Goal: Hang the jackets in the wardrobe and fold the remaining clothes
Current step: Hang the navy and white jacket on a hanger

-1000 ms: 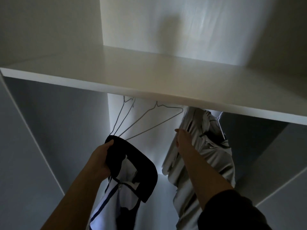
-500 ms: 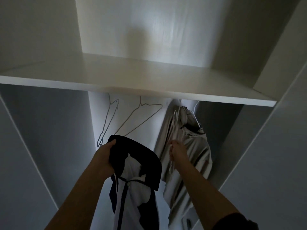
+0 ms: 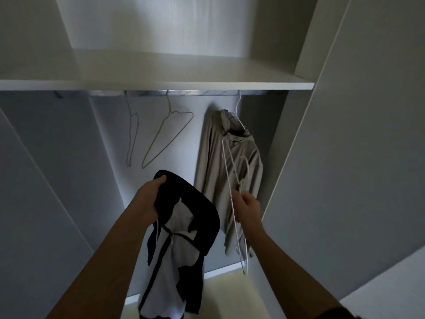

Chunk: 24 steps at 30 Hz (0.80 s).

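Jacket in one hand, hanger in the other, at the open wardrobe (image 3: pixel 161 85).
The left hand (image 3: pixel 149 201) has its fingers curled round the collar of the black-and-white jacket (image 3: pixel 177 249), which dangles below. The right hand (image 3: pixel 247 207) pinches a white wire hanger (image 3: pixel 228 176) in front of the beige jacket (image 3: pixel 213 157) hung on the rail (image 3: pixel 184 93).

The silver metal rail (image 3: pixel 184 93) runs just under the white wardrobe shelf (image 3: pixel 161 85), so there is little room above it. Two empty thin wire hangers (image 3: pixel 169 134) hang left of centre, and a beige long-sleeved jacket (image 3: pixel 211 157) fills the right end, close to the white side panel (image 3: pixel 282 157). Between them lies an open stretch of rail, and another to the left of the hangers. In front, the left hand (image 3: pixel 149 201) holds a white and navy zip jacket (image 3: pixel 174 249) across the lower middle, and the right hand (image 3: pixel 248 209) holds a white wire hanger (image 3: pixel 230 180) across the beige jacket
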Motion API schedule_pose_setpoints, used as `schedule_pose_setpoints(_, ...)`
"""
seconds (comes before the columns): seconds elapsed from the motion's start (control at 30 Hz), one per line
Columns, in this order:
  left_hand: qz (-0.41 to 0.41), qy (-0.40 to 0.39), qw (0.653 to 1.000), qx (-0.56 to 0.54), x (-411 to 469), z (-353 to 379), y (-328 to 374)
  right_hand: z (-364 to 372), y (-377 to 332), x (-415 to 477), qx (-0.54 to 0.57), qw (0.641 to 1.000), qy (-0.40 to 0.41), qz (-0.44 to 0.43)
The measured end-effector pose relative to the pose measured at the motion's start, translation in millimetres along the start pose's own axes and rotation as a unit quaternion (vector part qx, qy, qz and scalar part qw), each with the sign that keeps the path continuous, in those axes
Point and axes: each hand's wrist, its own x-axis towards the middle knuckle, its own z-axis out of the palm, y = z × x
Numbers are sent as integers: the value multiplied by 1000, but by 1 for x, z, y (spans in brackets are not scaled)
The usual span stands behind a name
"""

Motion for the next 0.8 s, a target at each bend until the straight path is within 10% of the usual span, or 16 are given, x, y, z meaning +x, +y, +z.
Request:
schedule_pose_setpoints(0.4,-14,23,999,24,-10,27,-25,-64,-24,-10,24,992,111,48)
schedule_pose_setpoints(0.8,14,29,998,46,-10,55,-19,-78,-107,-23,482,874,10,-65)
